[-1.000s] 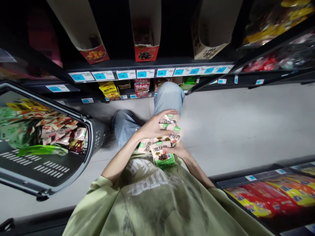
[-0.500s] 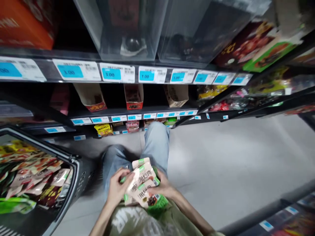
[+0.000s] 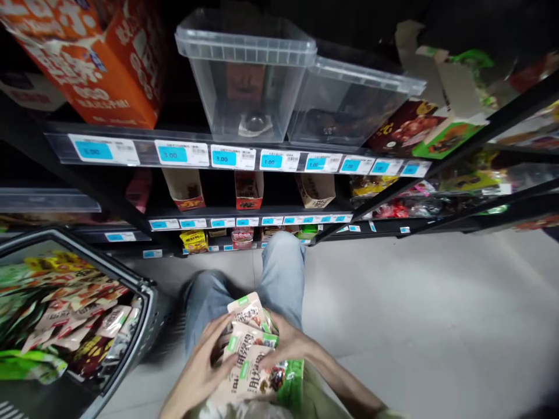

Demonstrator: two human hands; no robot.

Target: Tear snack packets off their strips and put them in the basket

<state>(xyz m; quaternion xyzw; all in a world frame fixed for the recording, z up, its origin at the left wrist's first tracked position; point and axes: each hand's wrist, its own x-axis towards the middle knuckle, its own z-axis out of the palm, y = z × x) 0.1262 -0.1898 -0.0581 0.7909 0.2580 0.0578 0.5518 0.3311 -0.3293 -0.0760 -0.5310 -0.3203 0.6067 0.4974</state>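
Observation:
At the bottom centre of the head view I hold a stack of small snack packets (image 3: 248, 349), cream with green corners and dark print. My right hand (image 3: 290, 343) cups the stack from the right, fingers closed under it. My left hand (image 3: 205, 369) lies against its left side, fingers curled round the packets, slightly blurred. Below the hands are my knees in light blue jeans (image 3: 279, 273).
A grey shopping basket (image 3: 148, 326) full of snack packets stands at the left. Dark shelves with blue price tags (image 3: 225, 157) carry two clear plastic tubs (image 3: 248, 75), an orange carton (image 3: 87, 64) and open display boxes (image 3: 248, 192). Grey floor (image 3: 414, 302) lies to the right.
The view has tilted upward, bringing the upper shelf with the clear tubs and orange carton into sight. Both hands stay on the packet stack, now lower in the picture.

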